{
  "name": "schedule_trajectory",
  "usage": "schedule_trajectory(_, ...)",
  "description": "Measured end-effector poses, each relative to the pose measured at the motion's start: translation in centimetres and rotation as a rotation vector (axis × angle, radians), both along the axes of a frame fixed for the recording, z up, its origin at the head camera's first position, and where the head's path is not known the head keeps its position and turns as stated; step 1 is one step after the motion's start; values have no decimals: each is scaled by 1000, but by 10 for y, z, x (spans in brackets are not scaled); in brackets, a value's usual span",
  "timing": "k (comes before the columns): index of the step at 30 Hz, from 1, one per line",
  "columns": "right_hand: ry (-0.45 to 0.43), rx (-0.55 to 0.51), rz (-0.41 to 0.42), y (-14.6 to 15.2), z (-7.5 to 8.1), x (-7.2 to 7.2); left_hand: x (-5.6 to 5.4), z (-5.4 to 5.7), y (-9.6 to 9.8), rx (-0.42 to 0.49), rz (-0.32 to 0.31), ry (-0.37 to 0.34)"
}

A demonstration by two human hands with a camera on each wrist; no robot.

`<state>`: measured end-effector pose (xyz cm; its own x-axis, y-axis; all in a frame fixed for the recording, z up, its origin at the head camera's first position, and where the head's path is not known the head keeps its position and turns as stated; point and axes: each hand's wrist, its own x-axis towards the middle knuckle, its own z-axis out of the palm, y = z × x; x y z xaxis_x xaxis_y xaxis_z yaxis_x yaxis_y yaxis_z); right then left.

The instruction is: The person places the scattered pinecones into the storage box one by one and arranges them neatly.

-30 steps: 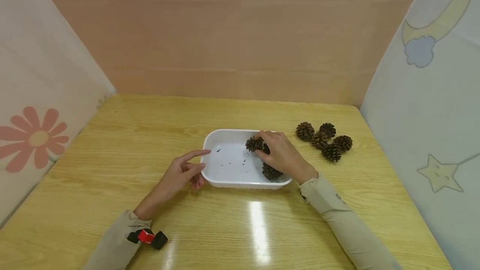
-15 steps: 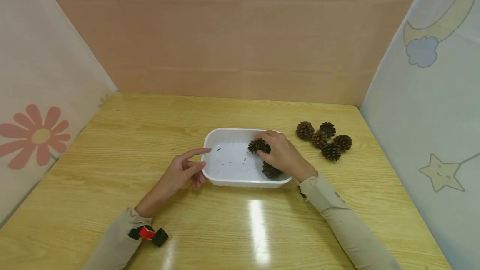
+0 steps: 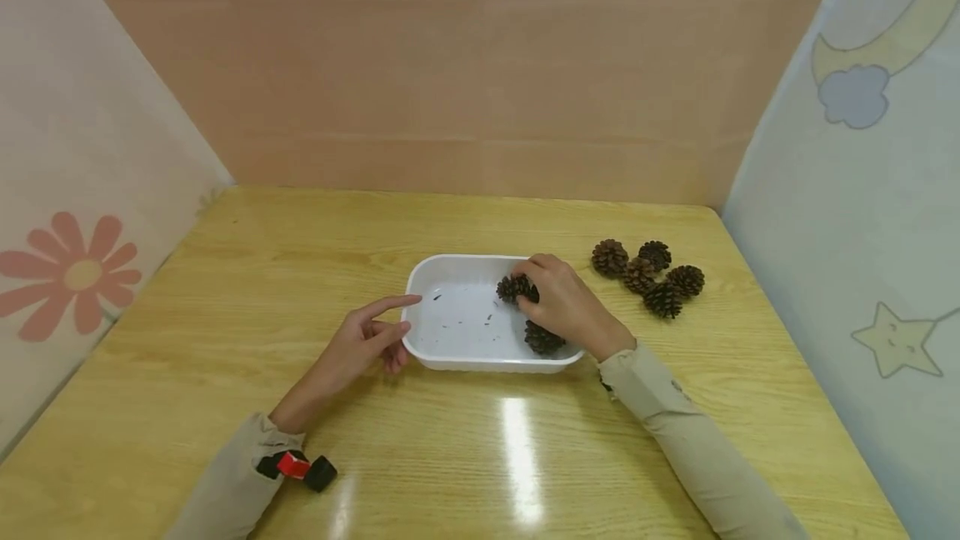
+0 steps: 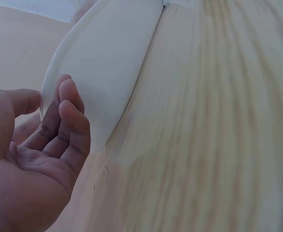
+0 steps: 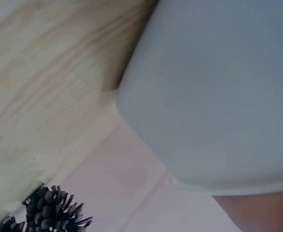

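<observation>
The right hand (image 3: 566, 302) has its grip clamped on a pine cone (image 3: 512, 289), fingers and thumb pinching it, over toward the right end of a white tray (image 3: 457, 333). Can't tell if it's touching bottom. There's a second cone (image 3: 543, 339) in there too, closer to the person. Left hand (image 3: 366, 343) is at the tray's left end, index finger and thumb apart, both on the rim. Some dark flakes (image 3: 489, 319) lie around inside. Five more cones (image 3: 640, 276) sit bunched on the desk (image 3: 247, 290), off to the right.
</observation>
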<state>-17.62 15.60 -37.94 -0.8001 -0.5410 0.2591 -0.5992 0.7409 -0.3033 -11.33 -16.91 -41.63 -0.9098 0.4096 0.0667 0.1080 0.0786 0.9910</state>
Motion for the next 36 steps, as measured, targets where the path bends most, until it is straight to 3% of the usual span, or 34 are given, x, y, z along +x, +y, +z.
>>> schedule_trajectory(14,125,22,66,12,13,9,-2,-3,3,5,7,4)
schedule_trajectory(26,203,17,40,42,28,26,-3,-6,5,-2,3,13)
schedule_trajectory(36,275,-18,34,68,32,31,-2,-5,6,-3,11,3)
